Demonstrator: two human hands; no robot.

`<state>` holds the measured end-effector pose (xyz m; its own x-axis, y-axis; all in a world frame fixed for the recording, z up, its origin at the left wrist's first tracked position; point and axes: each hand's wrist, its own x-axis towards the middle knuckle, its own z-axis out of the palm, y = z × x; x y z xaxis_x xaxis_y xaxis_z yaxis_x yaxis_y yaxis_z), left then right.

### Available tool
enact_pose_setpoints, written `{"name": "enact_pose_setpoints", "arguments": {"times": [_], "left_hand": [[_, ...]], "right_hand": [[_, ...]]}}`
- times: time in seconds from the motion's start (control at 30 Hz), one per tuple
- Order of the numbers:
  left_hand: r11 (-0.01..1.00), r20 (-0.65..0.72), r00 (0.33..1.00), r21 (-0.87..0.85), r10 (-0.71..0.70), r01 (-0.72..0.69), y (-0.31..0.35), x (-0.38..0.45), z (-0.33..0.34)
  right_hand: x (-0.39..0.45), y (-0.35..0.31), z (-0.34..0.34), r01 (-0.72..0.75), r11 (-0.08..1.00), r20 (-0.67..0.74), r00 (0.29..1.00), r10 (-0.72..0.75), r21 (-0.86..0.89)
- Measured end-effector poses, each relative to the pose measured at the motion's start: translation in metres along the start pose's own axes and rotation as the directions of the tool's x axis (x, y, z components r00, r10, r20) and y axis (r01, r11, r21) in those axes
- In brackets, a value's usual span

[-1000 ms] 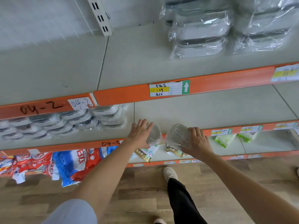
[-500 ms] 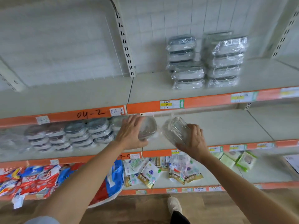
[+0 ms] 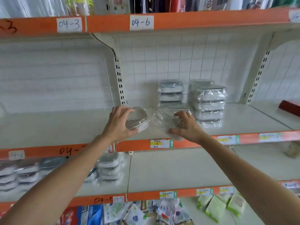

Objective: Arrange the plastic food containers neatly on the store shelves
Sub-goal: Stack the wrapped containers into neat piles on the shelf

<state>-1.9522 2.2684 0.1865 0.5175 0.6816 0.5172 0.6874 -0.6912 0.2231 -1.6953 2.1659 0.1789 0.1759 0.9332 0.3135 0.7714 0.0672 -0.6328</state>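
Observation:
My left hand (image 3: 119,125) grips a wrapped plastic container (image 3: 138,118) with a grey-rimmed lid, held above the front of the white shelf (image 3: 65,127). Beside it my right hand (image 3: 186,125) grips a second clear wrapped container (image 3: 165,119), tilted on edge. Just to the right, two stacks of wrapped containers stand on the same shelf: a rear one (image 3: 171,91) and a nearer, taller one (image 3: 209,104). One shelf down at the left lie more wrapped containers (image 3: 108,169).
The shelf's orange front strip (image 3: 203,141) carries price tags. An upright post (image 3: 120,82) splits the back wall. A dark red object (image 3: 289,106) lies at far right. Bagged goods (image 3: 146,211) fill the bottom shelf.
Both hands have risen with their containers from the lower shelf level up to the shelf with the two stacks. The view has tilted upward, showing the top shelf strip.

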Motion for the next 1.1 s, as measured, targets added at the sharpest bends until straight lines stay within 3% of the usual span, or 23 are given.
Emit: {"name": "enact_pose_setpoints", "arguments": {"times": [0.17, 0.3, 0.57, 0.63, 0.8, 0.93, 1.1], "left_hand": [[1.000, -0.035, 0.999, 0.003, -0.028, 0.028, -0.010, 0.064, 0.007], [0.989, -0.029, 0.993, -0.091, -0.116, 0.113, -0.016, 0.096, 0.021], [0.963, -0.018, 0.999, -0.265, -0.042, 0.035, -0.002, 0.132, 0.041], [0.962, 0.001, 1.000, -0.275, 0.007, -0.006, 0.006, 0.146, 0.041], [0.951, 0.069, 0.984, -0.274, 0.166, -0.141, 0.039, 0.184, 0.052], [0.935, 0.090, 0.964, -0.281, 0.251, -0.217, 0.065, 0.210, 0.073], [0.908, 0.125, 0.958, -0.369, 0.259, -0.197, 0.074, 0.218, 0.094]], "right_hand": [[0.085, 0.006, -0.039, 0.080, 0.978, 0.059, 0.996, -0.069, -0.194], [0.143, 0.016, -0.061, 0.130, 0.872, 0.289, 0.957, 0.014, -0.472], [0.193, 0.035, -0.061, 0.238, 0.802, 0.521, 0.847, 0.104, -0.547], [0.197, 0.036, -0.067, 0.228, 0.811, 0.532, 0.838, 0.117, -0.539], [0.193, 0.031, -0.101, 0.158, 0.869, 0.403, 0.914, 0.051, -0.469], [0.184, 0.028, -0.117, 0.157, 0.852, 0.372, 0.927, 0.047, -0.499], [0.179, 0.027, -0.112, 0.183, 0.808, 0.380, 0.924, 0.054, -0.559]]}}
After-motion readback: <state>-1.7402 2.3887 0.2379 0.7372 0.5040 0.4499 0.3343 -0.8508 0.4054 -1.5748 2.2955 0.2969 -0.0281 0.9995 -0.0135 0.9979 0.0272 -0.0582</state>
